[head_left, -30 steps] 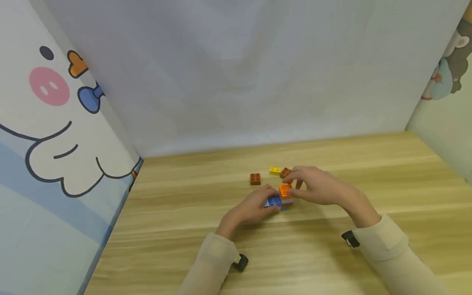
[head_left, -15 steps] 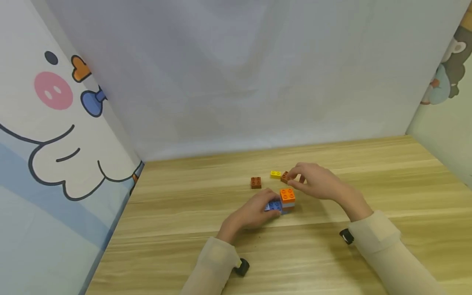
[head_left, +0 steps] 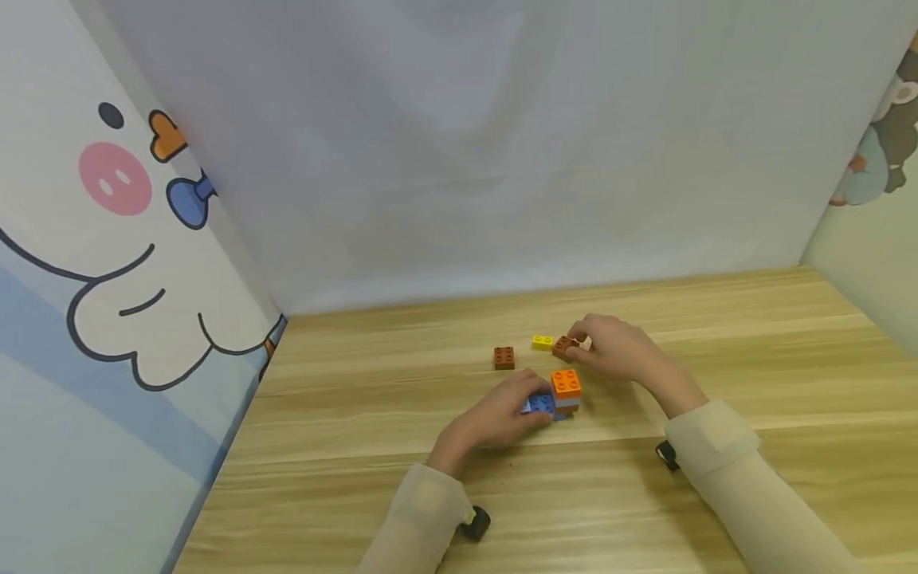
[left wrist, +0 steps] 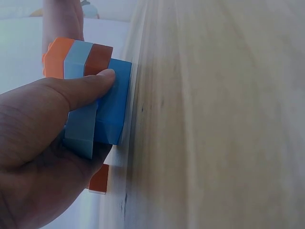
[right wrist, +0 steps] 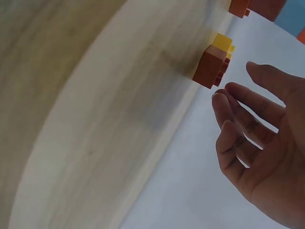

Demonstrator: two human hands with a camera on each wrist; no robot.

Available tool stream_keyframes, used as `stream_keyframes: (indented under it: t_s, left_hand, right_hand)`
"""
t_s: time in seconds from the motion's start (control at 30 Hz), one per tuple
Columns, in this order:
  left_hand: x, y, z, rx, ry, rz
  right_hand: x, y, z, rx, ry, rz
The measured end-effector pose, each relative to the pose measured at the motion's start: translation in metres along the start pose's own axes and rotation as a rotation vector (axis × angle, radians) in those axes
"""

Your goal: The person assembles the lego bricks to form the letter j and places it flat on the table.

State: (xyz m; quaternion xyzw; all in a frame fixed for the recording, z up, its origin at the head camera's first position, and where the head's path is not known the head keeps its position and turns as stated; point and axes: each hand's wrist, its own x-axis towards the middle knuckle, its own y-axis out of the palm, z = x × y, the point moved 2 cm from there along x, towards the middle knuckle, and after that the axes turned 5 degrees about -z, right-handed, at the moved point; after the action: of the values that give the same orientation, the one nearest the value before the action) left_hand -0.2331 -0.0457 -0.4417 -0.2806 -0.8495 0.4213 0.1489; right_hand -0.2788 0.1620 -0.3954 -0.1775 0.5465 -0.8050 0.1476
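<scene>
My left hand (head_left: 502, 410) grips a stack of building bricks, thumb on its near side and fingers behind. The stack has a blue brick (left wrist: 114, 102) at the bottom, light blue ones on it, and at its right end an orange brick (head_left: 566, 381) on top, over a light blue and a brown layer. My right hand (head_left: 615, 348) reaches over a brown brick (head_left: 563, 348). In the right wrist view its thumb and fingers are spread apart beside that brown brick (right wrist: 208, 67), with nothing between them.
A yellow brick (head_left: 542, 342) lies just left of the brown brick by my right hand. Another brown brick (head_left: 504, 358) sits farther left, behind my left hand. The wooden table (head_left: 344, 399) meets a pale cloth backdrop (head_left: 459, 199).
My right hand has let go of the orange brick on the stack and moved away to the brown brick behind it. The left hand keeps its grip on the stack.
</scene>
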Motion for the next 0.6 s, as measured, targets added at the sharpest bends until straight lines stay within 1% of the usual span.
stream_keyframes:
  t_s: [0.13, 0.33, 0.6]
  left_hand:
    - [0.000, 0.000, -0.001, 0.005, -0.003, 0.007]
    - [0.000, 0.001, -0.001, 0.006, 0.002, 0.013]
    - [0.001, 0.002, 0.001, 0.011, -0.005, 0.016]
  right_hand:
    - [0.003, 0.003, -0.002, -0.013, 0.005, -0.001]
    - [0.008, 0.007, -0.005, 0.002, 0.042, 0.027]
    - [0.013, 0.010, -0.006, -0.003, 0.048, 0.035]
